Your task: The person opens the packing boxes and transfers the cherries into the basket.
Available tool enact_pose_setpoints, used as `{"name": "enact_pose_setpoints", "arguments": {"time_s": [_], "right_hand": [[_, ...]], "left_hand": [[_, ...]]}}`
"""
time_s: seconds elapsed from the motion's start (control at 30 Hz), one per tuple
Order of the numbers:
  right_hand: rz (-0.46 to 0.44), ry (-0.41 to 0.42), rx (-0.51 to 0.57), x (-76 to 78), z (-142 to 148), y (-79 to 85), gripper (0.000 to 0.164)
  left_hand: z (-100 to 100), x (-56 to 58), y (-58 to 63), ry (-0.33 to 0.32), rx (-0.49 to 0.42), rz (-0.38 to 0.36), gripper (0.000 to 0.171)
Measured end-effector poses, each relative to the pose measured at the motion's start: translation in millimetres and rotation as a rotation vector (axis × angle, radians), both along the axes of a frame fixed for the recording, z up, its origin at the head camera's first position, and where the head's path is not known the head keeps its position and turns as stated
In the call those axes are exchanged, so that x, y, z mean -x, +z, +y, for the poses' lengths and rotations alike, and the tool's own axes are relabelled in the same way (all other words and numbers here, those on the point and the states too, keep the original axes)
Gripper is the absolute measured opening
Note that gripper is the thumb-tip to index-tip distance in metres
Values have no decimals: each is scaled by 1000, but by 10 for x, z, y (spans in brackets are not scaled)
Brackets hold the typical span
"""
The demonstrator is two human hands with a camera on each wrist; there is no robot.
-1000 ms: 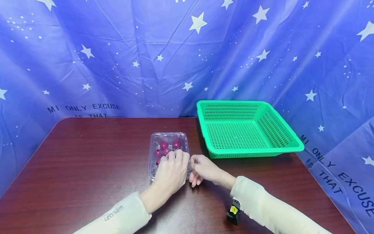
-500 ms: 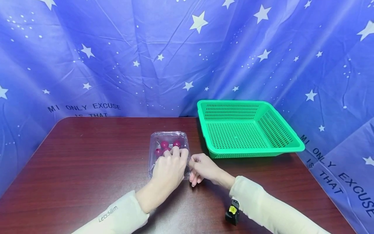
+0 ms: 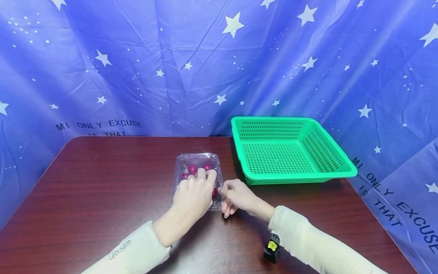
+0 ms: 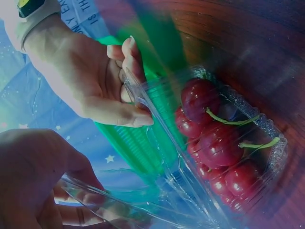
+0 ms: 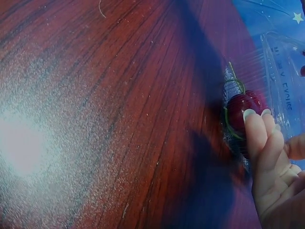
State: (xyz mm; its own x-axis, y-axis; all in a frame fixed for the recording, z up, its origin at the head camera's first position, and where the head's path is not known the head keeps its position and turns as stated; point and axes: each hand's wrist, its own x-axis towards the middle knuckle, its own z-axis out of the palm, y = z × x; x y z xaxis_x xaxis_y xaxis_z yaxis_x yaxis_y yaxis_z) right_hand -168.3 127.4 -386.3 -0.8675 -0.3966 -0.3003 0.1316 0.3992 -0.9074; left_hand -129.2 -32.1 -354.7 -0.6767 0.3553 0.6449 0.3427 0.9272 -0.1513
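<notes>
A clear plastic box (image 3: 177, 186) stands in front of me, with several dark red cherries (image 4: 221, 145) with green stems inside. My left hand (image 3: 194, 194) is over the box and, in the left wrist view, grips the edge of its transparent lid (image 4: 138, 207), which stands partly raised from the base. On the box's right side, my right hand (image 3: 239, 196) pinches the plastic rim between thumb and fingers. From the right wrist camera, its fingertips (image 5: 257, 124) overlap a cherry (image 5: 244, 102) seen through the box wall.
Behind and to the right, a green slotted basket (image 3: 294, 176) sits on the brown wooden table (image 3: 113, 190). A blue star-patterned curtain (image 3: 164, 45) hangs around the table's back and sides. A black wrist device (image 3: 272, 251) hangs under the right sleeve.
My left hand shifts gradually left and slightly away from me, drawing apart from the right hand. A cherry now shows between the hands. The right hand keeps nearly the same place.
</notes>
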Motion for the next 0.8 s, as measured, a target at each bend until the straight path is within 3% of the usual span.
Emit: {"name": "enact_pose_setpoints", "arguments": {"time_s": [0.3, 0.8], "right_hand": [[22, -12, -9, -19, -9, 8, 26], [40, -5, -28, -30, -29, 46, 26]], "left_hand": [[-69, 29, 35, -27, -24, -11, 29], [-219, 74, 139, -43, -141, -129, 20]]}}
